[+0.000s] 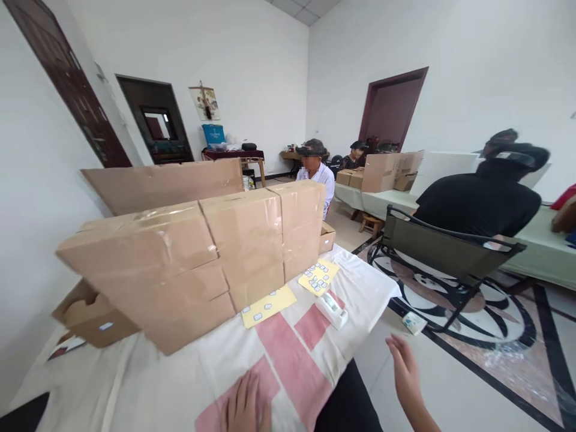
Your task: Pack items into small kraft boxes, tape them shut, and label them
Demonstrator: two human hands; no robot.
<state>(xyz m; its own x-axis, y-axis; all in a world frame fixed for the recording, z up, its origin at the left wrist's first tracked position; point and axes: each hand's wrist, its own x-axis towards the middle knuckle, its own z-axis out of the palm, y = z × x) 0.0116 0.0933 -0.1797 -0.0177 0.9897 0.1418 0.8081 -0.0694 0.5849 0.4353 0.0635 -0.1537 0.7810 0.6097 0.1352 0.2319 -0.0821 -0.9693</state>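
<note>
My left hand (245, 405) lies flat on the pink and white tablecloth (292, 360) at the table's near edge, fingers stretched out and holding nothing. Off the table's right side, my right hand (406, 372) is raised over the floor with loosely bent fingers and nothing visible in them. Just beyond its fingertips in view is a small white item with a teal pattern (414, 323), apart from the hand. A white tape dispenser (332, 311) stands on the cloth. Behind it lie two yellow sheets with small white pieces, one sheet (318, 277) at the right and another (270, 306) beside the cardboard.
A tall wall of taped cardboard boxes (243, 246) stands across the table. An open cardboard box (101, 321) sits at the left. A folding chair (445, 246) with a seated person in black (477, 198) is on the right. Other people sit farther back.
</note>
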